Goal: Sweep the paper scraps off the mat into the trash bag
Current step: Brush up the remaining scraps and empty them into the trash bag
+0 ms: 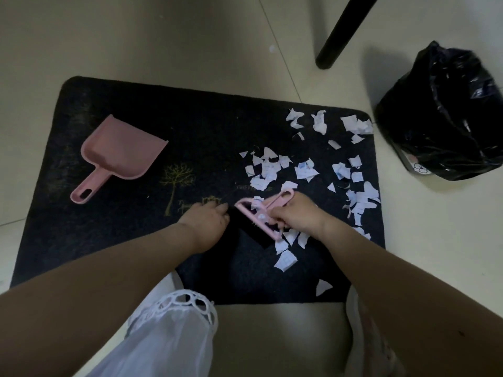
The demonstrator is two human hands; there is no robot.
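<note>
A dark mat (pixel 130 240) lies on the pale floor. White paper scraps (pixel 307 170) are scattered over its right half, several lying near its right edge. My right hand (pixel 298 217) grips a pink hand brush (pixel 254 210) with black bristles, held low on the mat among the scraps. My left hand (pixel 206 221) rests flat on the mat just left of the brush, fingers touching the bristle end. A pink dustpan (pixel 119 153) lies on the mat's left part, away from both hands. The black trash bag (pixel 446 118) stands on the floor beyond the mat's right edge.
A black furniture leg (pixel 340 31) stands on the floor behind the mat, left of the bag. My white lace-trimmed clothing (pixel 168 333) and a knee fill the bottom of the view at the mat's near edge.
</note>
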